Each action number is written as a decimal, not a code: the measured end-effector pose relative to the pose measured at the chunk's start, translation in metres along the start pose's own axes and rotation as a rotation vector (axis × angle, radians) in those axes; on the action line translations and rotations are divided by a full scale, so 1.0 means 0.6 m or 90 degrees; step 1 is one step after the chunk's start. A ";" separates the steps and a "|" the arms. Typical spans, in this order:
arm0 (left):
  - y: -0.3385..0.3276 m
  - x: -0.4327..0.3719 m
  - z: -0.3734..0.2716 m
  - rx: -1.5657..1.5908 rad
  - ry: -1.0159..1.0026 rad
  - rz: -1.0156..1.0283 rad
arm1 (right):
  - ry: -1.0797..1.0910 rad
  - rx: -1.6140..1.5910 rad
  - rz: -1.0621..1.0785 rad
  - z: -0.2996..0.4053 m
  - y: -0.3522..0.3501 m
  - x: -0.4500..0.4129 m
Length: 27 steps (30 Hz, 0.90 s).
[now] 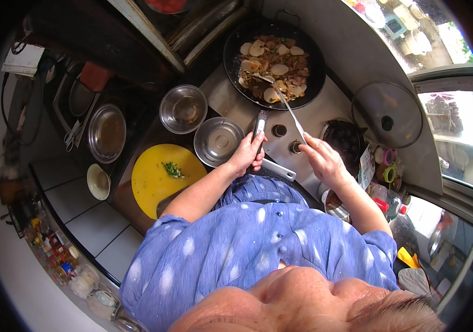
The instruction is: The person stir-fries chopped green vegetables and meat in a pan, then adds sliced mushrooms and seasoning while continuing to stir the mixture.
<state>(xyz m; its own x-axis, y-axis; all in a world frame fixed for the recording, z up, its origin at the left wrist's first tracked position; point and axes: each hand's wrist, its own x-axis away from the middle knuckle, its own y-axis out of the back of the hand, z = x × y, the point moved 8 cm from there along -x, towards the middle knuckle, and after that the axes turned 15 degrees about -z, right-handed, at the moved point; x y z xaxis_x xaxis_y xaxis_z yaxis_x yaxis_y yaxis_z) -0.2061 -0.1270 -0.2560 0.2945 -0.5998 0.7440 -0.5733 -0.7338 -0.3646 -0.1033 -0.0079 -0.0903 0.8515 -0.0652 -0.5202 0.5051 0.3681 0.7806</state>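
A dark wok (318, 79) holds sliced pale rounds mixed with browned pieces and bits of green. My left hand (248, 154) is closed around the wok's handle (261, 123), below the pan. In my right hand (326, 161) is the long handle of a metal spatula (287, 103); its head rests among the food. Two stove knobs, one of them (279, 130) nearer the wok, sit between my hands. A metal bowl (219, 141) stands just left of my left hand, and a pale handle (278, 169) sticks out under that hand.
Chopped green herbs (173, 170) lie on a round yellow cutting board (149, 182) at left. Another metal bowl (183, 109), a metal dish (107, 133) and a small white bowl (98, 181) stand farther left. A glass lid (387, 114) leans at right above a dark pot (342, 139). Plastic bottles (389, 199) stand below.
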 end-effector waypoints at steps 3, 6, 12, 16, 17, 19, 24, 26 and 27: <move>0.001 0.000 0.000 -0.004 -0.001 -0.004 | -0.020 0.022 -0.059 -0.029 -0.003 -0.029; -0.003 0.003 -0.002 -0.007 0.004 -0.002 | -0.053 0.061 -0.122 -0.073 -0.024 -0.053; -0.001 0.001 -0.003 -0.009 0.004 -0.004 | 0.023 0.102 0.004 -0.048 -0.065 -0.036; -0.002 0.000 -0.001 -0.005 0.011 -0.002 | -0.055 0.021 -0.053 -0.035 0.023 -0.055; -0.002 0.000 -0.002 -0.007 0.009 -0.002 | -0.070 0.034 -0.087 -0.046 0.042 -0.063; -0.002 -0.001 -0.003 -0.009 0.006 -0.001 | -0.110 0.069 -0.118 -0.070 0.080 -0.098; 0.000 0.000 -0.002 -0.011 0.007 -0.006 | -0.304 -0.018 -0.191 -0.243 0.125 -0.159; -0.002 -0.001 -0.003 -0.011 0.006 -0.002 | -0.463 -0.212 -0.184 -0.364 0.114 -0.161; -0.005 -0.002 -0.003 -0.017 0.008 0.006 | -0.514 -0.318 -0.168 -0.411 0.104 -0.165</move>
<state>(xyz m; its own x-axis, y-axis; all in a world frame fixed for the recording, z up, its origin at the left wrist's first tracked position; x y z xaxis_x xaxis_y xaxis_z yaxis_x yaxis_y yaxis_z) -0.2061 -0.1235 -0.2549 0.2789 -0.6029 0.7475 -0.5962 -0.7189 -0.3574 -0.1909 0.2504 -0.0757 0.6538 -0.7472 -0.1194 0.7338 0.5876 0.3411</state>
